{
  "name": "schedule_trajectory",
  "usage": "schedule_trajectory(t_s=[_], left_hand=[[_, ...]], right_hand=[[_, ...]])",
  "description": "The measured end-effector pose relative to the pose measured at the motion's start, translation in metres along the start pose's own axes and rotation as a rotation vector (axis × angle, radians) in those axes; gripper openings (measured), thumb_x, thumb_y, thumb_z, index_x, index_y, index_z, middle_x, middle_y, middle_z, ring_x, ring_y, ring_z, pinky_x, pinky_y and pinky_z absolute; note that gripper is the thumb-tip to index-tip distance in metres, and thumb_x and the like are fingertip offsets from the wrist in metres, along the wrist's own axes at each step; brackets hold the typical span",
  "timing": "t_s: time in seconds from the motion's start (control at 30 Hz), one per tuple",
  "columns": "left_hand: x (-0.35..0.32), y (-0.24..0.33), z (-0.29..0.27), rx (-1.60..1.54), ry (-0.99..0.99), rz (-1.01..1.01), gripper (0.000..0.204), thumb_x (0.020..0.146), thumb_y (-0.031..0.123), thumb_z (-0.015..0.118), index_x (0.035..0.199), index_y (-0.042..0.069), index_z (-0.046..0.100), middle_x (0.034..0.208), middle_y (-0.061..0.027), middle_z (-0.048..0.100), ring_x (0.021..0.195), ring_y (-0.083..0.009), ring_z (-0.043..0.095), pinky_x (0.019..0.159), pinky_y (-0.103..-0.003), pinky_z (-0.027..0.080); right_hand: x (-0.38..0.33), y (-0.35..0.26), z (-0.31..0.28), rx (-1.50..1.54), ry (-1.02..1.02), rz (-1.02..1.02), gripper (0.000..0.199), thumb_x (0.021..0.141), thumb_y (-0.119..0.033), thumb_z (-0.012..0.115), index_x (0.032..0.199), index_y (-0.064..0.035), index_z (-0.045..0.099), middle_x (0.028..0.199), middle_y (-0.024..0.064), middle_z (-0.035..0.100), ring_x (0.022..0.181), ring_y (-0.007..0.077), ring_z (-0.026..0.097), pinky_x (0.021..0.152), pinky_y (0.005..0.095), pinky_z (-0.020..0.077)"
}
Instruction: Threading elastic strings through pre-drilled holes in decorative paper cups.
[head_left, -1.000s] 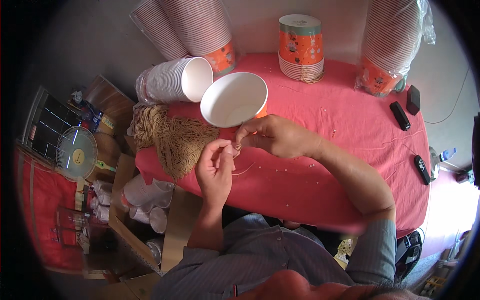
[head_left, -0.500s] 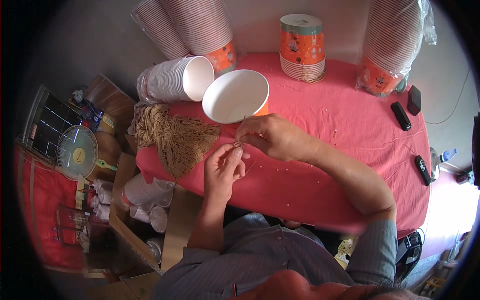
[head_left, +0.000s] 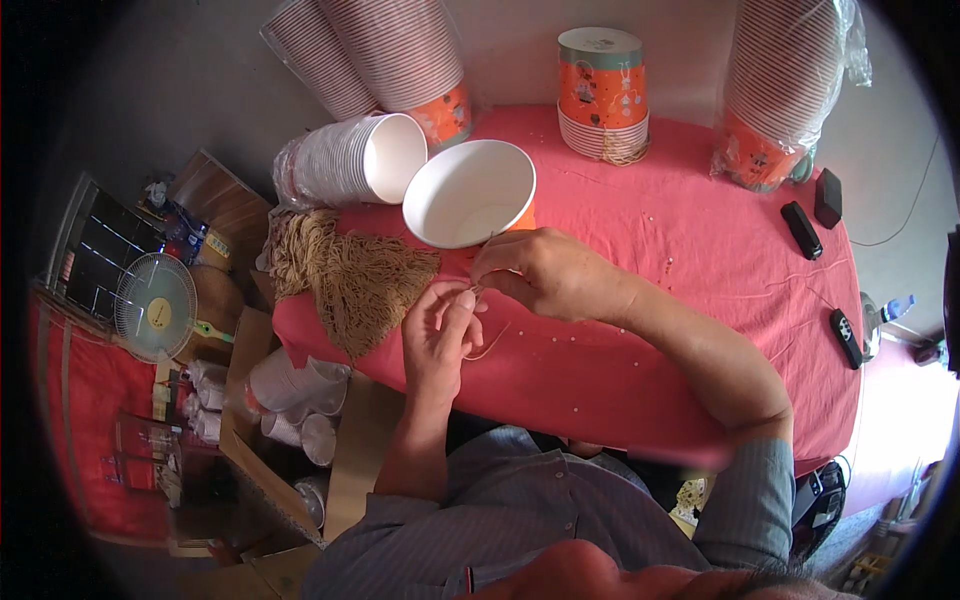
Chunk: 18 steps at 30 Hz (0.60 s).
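A thin tan cord (head_left: 494, 345) is lying between your two hands, just this side of the white-lined paper bucket (head_left: 468, 190), with its loose tail curling onto the red tablecloth (head_left: 660, 390). Your left hand (head_left: 436, 335) is pinching the cord between thumb and forefinger, while its other fingers are curling loosely. Your right hand (head_left: 560, 275) is coming in from the other side, its thumb and forefinger meeting at the tips and seemingly gripping the same cord close to your left thumb. Your fingers are hiding the worked part, so whether a loop or knot is forming there is staying unclear. The tail is hanging free, so that end at least is looking unfinished.

The bucket is standing open just beyond your right fingers, showing no cord around its visible rim. Just left of it, a thick bundle of tan cords (head_left: 372, 285) is spreading over the table edge, with plenty remaining unused. Farther back, an upside-down bucket stack (head_left: 603, 95) is already carrying some cord at its lower rims. A plastic-wrapped stack (head_left: 335, 165) is lying on its side behind the bundle, and another wrapped stack (head_left: 775, 90) is standing at the far right.
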<state>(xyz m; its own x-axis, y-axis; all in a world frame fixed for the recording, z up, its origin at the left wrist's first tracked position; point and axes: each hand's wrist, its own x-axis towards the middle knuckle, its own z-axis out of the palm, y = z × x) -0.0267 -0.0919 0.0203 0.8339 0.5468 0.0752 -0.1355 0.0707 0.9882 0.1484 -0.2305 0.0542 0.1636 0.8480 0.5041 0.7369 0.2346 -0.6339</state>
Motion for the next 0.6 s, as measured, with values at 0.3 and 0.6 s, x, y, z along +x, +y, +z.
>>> schedule_trajectory(t_s=[0.3, 0.6], left_hand=[[0.000, -0.007, -0.002, -0.039, -0.031, -0.006, 0.016, 0.106, 0.017, 0.070, 0.113, 0.003, 0.069, 0.096, -0.0052, 0.072, 0.065, -0.0034, 0.058, 0.050, -0.017, 0.035], [0.003, -0.004, -0.005, -0.037, -0.081, -0.008, 0.011, 0.107, 0.012, 0.068, 0.110, 0.002, 0.069, 0.095, -0.0043, 0.072, 0.067, -0.0033, 0.058, 0.054, -0.019, 0.039]], right_hand=[[-0.002, 0.004, -0.002, 0.195, -0.125, 0.133, 0.015, 0.107, -0.013, 0.065, 0.115, -0.0008, 0.069, 0.110, 0.0165, 0.075, 0.108, 0.0340, 0.073, 0.096, 0.0444, 0.0560], [-0.003, 0.010, -0.009, 0.304, -0.244, 0.132, 0.016, 0.107, -0.016, 0.063, 0.113, -0.0027, 0.071, 0.109, 0.0158, 0.074, 0.109, 0.0310, 0.071, 0.099, 0.0427, 0.0537]])
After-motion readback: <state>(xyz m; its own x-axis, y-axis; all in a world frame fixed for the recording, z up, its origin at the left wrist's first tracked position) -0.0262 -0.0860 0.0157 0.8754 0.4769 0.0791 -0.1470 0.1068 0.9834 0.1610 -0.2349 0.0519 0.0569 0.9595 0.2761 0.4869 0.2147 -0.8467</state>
